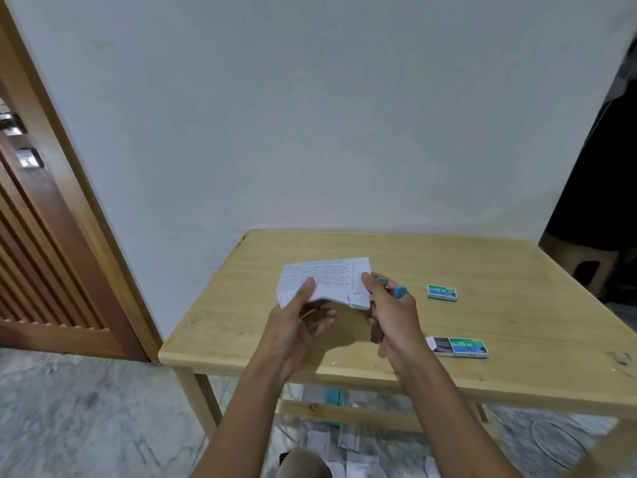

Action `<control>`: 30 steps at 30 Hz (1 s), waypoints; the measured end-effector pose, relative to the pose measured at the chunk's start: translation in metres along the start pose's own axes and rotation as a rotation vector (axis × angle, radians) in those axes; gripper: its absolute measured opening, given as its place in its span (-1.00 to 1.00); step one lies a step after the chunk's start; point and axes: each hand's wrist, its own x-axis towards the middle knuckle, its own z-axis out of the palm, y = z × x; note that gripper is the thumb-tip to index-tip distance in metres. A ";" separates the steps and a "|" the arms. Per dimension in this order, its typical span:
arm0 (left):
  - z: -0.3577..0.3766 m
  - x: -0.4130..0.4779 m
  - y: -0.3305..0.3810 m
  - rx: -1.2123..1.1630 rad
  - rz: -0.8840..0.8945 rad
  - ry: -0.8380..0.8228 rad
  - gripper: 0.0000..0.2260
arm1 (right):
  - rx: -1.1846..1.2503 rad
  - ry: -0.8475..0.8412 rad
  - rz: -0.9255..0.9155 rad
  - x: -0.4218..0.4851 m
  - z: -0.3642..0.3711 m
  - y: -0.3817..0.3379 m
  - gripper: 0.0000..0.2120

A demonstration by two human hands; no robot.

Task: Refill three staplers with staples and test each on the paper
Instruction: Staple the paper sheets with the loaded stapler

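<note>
A printed sheet of paper (327, 279) is held above the wooden table (448, 257). My left hand (298, 322) pinches its lower left part, thumb on top. My right hand (387, 312) grips a small blue stapler (398, 291) at the paper's right edge; only blue bits of the stapler show past my fingers. A shut green staple box (442, 293) lies to the right. A second green staple box (460, 347) lies nearer, slid open with staples showing at its left end. No other stapler is plainly visible on the table.
The table stands against a pale wall. A wooden door (44, 263) is at the left. On the floor under the table lie paper scraps (348, 439) and a blue object (336, 396). A stool (582, 267) stands at the right.
</note>
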 end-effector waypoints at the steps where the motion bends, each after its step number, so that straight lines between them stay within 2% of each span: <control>1: 0.001 -0.001 -0.004 -0.011 0.000 0.020 -0.69 | -0.030 0.005 -0.004 0.000 -0.001 0.002 -0.86; 3: 0.002 -0.003 -0.009 -0.066 -0.006 0.066 -0.75 | -0.100 -0.005 -0.003 0.001 -0.006 0.005 -0.84; 6: 0.000 -0.001 -0.012 -0.125 -0.006 0.116 -0.76 | -0.133 -0.129 0.044 -0.002 -0.014 0.007 -0.75; 11: -0.001 0.002 -0.015 -0.122 0.021 0.166 -0.80 | 0.083 -0.424 0.203 -0.002 -0.020 0.011 -0.66; 13: -0.002 0.002 -0.014 -0.111 0.020 0.161 -0.80 | 0.133 -0.510 0.224 -0.002 -0.023 0.015 -0.55; 15: -0.004 0.002 -0.012 -0.092 0.015 0.145 -0.82 | 0.149 -0.563 0.228 -0.004 -0.027 0.019 -0.56; 23: -0.013 0.002 -0.005 0.024 -0.003 0.120 -0.82 | 0.207 -0.622 0.284 -0.008 -0.033 0.019 -0.67; 26: -0.017 0.003 -0.001 0.045 -0.004 0.130 -0.80 | 0.198 -0.620 0.301 -0.009 -0.037 0.016 -0.62; 30: -0.020 0.004 0.001 0.043 -0.001 0.150 -0.75 | 0.059 -0.587 0.279 -0.010 -0.043 0.014 -0.58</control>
